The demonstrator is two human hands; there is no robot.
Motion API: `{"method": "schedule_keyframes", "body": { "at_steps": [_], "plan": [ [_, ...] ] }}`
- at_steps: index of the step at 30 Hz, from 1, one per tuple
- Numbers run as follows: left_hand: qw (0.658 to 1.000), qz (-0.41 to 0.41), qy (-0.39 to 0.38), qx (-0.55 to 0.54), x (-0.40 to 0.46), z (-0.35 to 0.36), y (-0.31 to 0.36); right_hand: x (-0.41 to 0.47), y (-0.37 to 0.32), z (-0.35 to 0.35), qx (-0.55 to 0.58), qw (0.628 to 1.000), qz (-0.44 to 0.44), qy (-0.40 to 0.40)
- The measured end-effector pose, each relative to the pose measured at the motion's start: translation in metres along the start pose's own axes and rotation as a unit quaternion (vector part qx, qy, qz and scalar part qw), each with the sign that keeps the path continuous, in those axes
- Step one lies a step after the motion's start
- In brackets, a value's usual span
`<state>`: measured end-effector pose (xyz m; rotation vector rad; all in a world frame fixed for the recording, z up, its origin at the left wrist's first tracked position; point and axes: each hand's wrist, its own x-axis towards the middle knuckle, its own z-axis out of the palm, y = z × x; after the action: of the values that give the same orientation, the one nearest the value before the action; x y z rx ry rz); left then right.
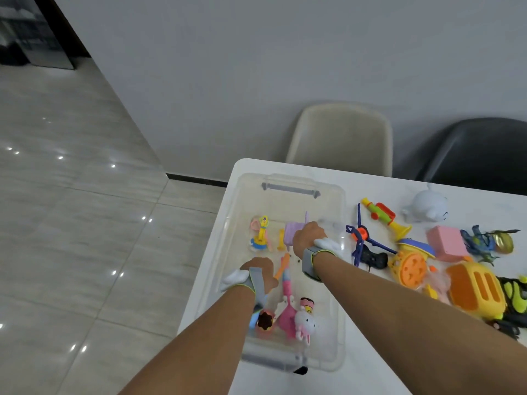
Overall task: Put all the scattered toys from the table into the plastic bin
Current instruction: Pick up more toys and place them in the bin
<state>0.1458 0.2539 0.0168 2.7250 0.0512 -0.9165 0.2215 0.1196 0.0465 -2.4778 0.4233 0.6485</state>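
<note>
Starting at the left hand (258, 270): knuckles-up inside the clear plastic bin (328, 181), fingers tucked under and out of sight, right against an orange-and-pink stick toy (285, 269). Can't tell if pinching it or just brushing it. Same deal with the right hand (309, 238), over a lilac toy (292, 232) deeper in the bin, fingertips hidden, so no call on spread or closed. Also in the bin: a yellow-and-blue trinket (261, 233) and a white bunny-ish figure (305, 323). Plenty more out on the table (385, 186), all to the right of the bin, so closer to the right hand. Nearest is a blue-bladed spinner (360, 233) just beside the bin's right wall, long blade running front-to-back along it. Farther right: toy trumpet (382, 215), pink block (446, 242), orange toy toaster (473, 289). Guessing a sideways reach over that wall. No readable writing or brands anywhere.
</note>
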Motion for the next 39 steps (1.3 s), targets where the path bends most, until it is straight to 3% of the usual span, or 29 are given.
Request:
{"method": "schedule_keyframes", "body": {
  "at_steps": [13, 20, 24, 28, 32, 39],
  "plan": [
    [0.988, -0.122, -0.073, -0.059, 0.049, 0.024, -0.005, 0.056, 0.005, 0.032, 0.081, 0.995, 0.062, 0.008],
    [0.989, -0.11, 0.062, -0.071, 0.058, 0.019, -0.004, 0.048, 0.008, 0.044, 0.169, 0.979, 0.108, 0.035],
    [0.986, -0.145, 0.056, -0.062, 0.058, 0.018, -0.012, 0.037, 0.011, 0.051, 0.189, 0.972, 0.139, 0.024],
    [0.988, -0.129, 0.065, -0.046, 0.055, 0.026, -0.019, 0.03, 0.013, 0.053, 0.178, 0.967, 0.182, 0.031],
    [0.989, -0.129, 0.049, -0.06, 0.048, 0.027, -0.019, 0.025, 0.018, 0.053, 0.192, 0.966, 0.17, 0.019],
    [0.982, -0.126, 0.097, -0.105, 0.033, 0.016, -0.018, 0.008, 0.016, 0.033, 0.138, 0.98, 0.143, -0.001]
  ]
}}
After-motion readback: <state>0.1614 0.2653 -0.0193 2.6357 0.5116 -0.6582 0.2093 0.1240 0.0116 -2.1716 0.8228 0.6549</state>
